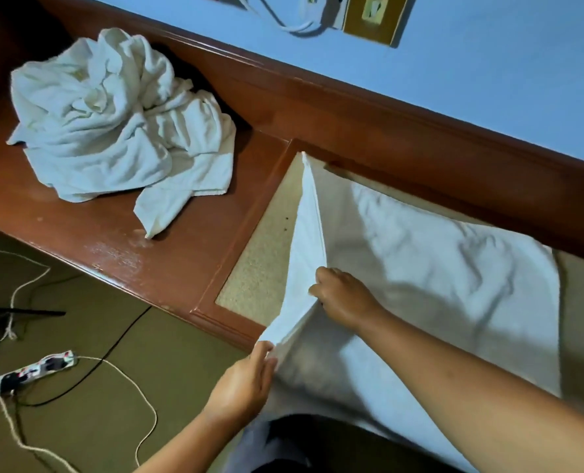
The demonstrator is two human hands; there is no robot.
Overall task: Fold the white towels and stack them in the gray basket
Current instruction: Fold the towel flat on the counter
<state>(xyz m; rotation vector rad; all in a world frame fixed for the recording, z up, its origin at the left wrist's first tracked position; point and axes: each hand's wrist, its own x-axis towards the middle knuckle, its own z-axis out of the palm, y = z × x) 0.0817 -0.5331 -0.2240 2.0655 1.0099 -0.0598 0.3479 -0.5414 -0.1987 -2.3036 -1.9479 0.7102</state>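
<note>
**Left hem up, fold ready to go over**

One white towel [437, 268] lies spread across the lower right of the frame, on the beige inset panel [260, 268] of the wooden desk [96, 240]. Both hands work its left hem. The left hand [246, 380], bottom centre, pinches the near corner between thumb and fingers. The right hand [343, 295], just above it, has its fingers curled round the same hem further along. Between them the hem stands up as a taut ridge running to the far corner. It looks held high so that this half can swing over to the right without dragging.

As for room, the towel's far side runs close along the raised back rail [352, 107], so there is little space to push away. Bare panel shows beyond the right edge, and the near end hangs over the desk's front towards the person.

The pile of unfolded towels [113, 124] sits in the upper left, well apart and out of the way. A power strip [28, 372] and cords lie on the floor in the lower left. The gray basket is not in view.
</note>
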